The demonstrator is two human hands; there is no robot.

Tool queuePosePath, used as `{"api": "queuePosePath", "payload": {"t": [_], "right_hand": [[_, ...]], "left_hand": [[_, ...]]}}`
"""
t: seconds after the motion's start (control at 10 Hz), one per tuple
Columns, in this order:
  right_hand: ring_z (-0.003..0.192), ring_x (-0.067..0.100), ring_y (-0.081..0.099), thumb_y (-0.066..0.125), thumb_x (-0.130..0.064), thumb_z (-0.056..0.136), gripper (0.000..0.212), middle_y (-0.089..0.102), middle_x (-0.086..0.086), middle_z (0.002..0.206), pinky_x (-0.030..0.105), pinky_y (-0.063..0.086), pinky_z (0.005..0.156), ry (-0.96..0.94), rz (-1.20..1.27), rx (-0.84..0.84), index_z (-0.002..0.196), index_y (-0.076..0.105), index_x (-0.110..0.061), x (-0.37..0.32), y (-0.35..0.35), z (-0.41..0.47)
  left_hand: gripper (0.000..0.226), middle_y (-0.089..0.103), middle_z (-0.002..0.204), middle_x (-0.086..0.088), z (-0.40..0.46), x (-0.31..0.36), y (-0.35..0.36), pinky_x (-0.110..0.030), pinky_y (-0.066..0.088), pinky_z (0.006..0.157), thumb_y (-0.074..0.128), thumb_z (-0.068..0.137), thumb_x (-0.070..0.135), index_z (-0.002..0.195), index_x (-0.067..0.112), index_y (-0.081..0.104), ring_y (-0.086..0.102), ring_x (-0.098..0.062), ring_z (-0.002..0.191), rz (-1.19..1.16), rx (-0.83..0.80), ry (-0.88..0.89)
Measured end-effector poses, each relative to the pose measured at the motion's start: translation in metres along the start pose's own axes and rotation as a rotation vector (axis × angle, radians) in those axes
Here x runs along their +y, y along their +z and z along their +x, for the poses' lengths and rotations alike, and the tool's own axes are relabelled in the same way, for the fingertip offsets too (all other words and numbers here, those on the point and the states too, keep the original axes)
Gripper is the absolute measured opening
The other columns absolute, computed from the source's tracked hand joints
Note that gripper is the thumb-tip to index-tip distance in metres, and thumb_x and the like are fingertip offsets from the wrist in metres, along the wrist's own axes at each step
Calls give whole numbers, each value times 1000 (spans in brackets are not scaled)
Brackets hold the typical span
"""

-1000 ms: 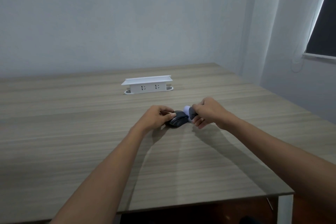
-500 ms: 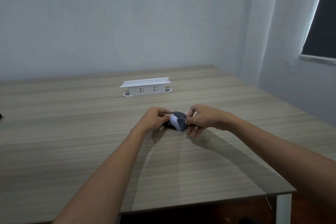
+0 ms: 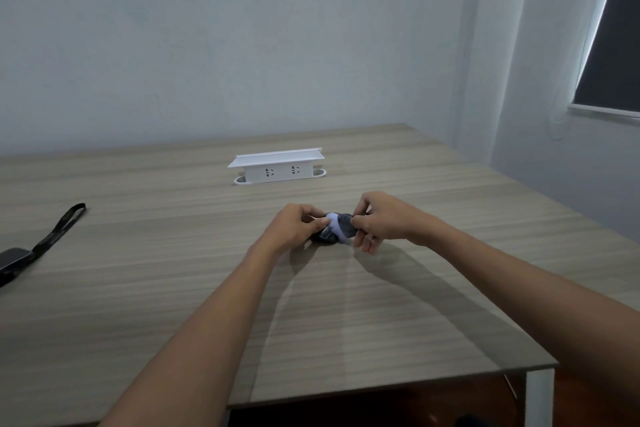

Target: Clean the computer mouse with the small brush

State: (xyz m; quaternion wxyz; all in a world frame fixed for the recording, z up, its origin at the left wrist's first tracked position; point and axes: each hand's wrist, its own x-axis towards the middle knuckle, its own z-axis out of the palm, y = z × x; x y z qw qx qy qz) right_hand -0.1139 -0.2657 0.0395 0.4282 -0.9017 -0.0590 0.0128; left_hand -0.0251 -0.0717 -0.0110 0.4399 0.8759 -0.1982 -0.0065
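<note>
A dark computer mouse lies on the wooden table, in the middle, mostly covered by my fingers. My left hand pinches its left side and holds it down. My right hand grips a small brush with a grey body and a pale white tip. The white tip rests on top of the mouse, close to my left fingertips. The lower half of the brush is hidden behind my right fingers.
A white socket box stands farther back on the table. A black device with a wrist strap lies at the far left edge. The table's front edge and right corner leg are close to me.
My right hand has swept the brush leftward from the mouse's right side onto its top. My left hand stays on the mouse. The view has shifted, bringing the strapped device into sight.
</note>
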Motion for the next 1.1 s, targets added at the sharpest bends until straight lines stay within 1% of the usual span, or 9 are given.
{"api": "queuePosePath", "payload": {"t": [0.3, 0.4, 0.5, 0.6, 0.7, 0.8, 0.9, 1.0, 1.1], "right_hand": [[57, 27, 68, 52, -9, 96, 8, 75, 24, 80, 34, 59, 54, -17, 2, 72, 93, 54, -2, 13, -4, 13], [55, 24, 66, 55, -15, 96, 11, 75, 18, 78, 31, 55, 49, -47, -14, 216, 97, 53, -5, 25, -10, 17], [68, 24, 66, 58, -21, 95, 11, 73, 11, 83, 37, 54, 58, -129, -196, 405, 95, 57, -11, 41, -14, 19], [78, 28, 64, 57, -19, 95, 8, 70, 6, 87, 36, 46, 60, -171, -446, 502, 97, 60, -13, 60, -7, 17], [79, 28, 63, 56, -24, 94, 13, 69, 4, 89, 33, 38, 61, -194, -566, 563, 101, 64, -17, 71, 5, 12], [84, 28, 65, 58, -29, 92, 20, 72, 4, 92, 34, 42, 67, -202, -637, 596, 105, 71, -22, 77, 12, 12], [93, 27, 65, 57, -39, 89, 29, 71, 3, 96, 35, 46, 77, -189, -652, 537, 112, 73, -30, 75, 17, 10], [89, 22, 64, 53, -49, 90, 27, 67, -3, 90, 34, 46, 76, -182, -589, 534, 102, 74, -36, 74, 13, 5], [90, 20, 64, 51, -51, 94, 34, 68, -3, 98, 35, 49, 81, -107, -421, 583, 108, 74, -32, 81, -4, 5]], "left_hand": [[32, 77, 100, -14, -2, 2, -1, -31, 53, 78, 76, 88, 34, 110, 12, 72, 71, -26, 89, 38, 67, -88], [32, 75, 98, -12, -4, 4, 2, -21, 44, 62, 74, 90, 34, 113, 13, 71, 66, -21, 82, 60, 105, -85], [31, 73, 91, -7, -7, 3, 4, -20, 42, 59, 72, 91, 35, 114, 13, 70, 62, -14, 74, 59, 134, -74], [31, 75, 97, -13, -9, -2, 5, -24, 45, 63, 72, 91, 37, 112, 13, 70, 61, -14, 73, 51, 154, -58], [33, 66, 109, -13, -13, -5, 5, -27, 46, 79, 72, 90, 39, 111, 13, 72, 61, -16, 91, 69, 212, -29], [32, 56, 116, -9, -17, -10, 4, -24, 42, 87, 68, 93, 38, 113, 13, 72, 60, -16, 101, 84, 278, -11], [32, 54, 116, -7, -20, -17, 0, -31, 46, 95, 65, 95, 37, 114, 13, 72, 61, -21, 110, 119, 316, -16], [33, 53, 120, -6, -22, -28, -5, -41, 46, 103, 63, 95, 38, 119, 15, 70, 59, -24, 116, 211, 359, -17], [38, 54, 128, -8, -25, -33, -12, -41, 43, 104, 60, 97, 39, 127, 15, 66, 58, -27, 120, 333, 397, -62]]}}
